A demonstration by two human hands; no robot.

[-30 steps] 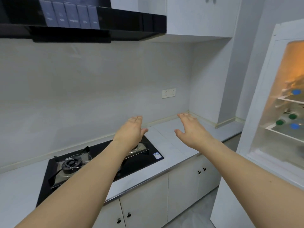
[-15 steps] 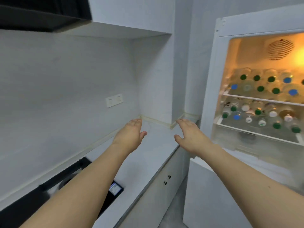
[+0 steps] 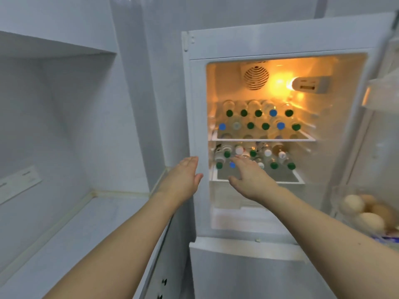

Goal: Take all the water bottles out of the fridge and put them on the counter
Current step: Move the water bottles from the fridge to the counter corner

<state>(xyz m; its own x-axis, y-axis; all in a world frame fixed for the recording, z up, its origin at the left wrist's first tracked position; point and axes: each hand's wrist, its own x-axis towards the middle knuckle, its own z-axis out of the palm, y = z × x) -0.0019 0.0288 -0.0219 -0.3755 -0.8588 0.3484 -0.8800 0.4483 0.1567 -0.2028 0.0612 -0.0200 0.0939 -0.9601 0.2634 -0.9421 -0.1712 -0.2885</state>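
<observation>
The white fridge [image 3: 280, 43] stands open ahead, lit orange inside. Several water bottles [image 3: 258, 117] lie caps-forward on the upper shelf, with green and blue caps. More bottles [image 3: 272, 157] with green, white and blue caps lie on the lower shelf [image 3: 289, 180]. My right hand [image 3: 251, 176] reaches out flat in front of the lower shelf, fingers straight, holding nothing. My left hand [image 3: 183, 178] is stretched out beside the fridge's left frame, also flat and empty. The grey counter [image 3: 75, 231] runs along the lower left.
The fridge door [image 3: 380, 130] hangs open at the right, with a clear tray of eggs [image 3: 364, 210] in its lower rack. A wall socket [image 3: 19, 182] sits on the left wall. An upper cabinet [image 3: 54, 24] overhangs the counter. Cabinet doors with black knobs [image 3: 164, 281] sit below.
The view has swung right from the stove and counter to face the open fridge. Both hands have stayed stretched out and now hover at the fridge's lower shelf.
</observation>
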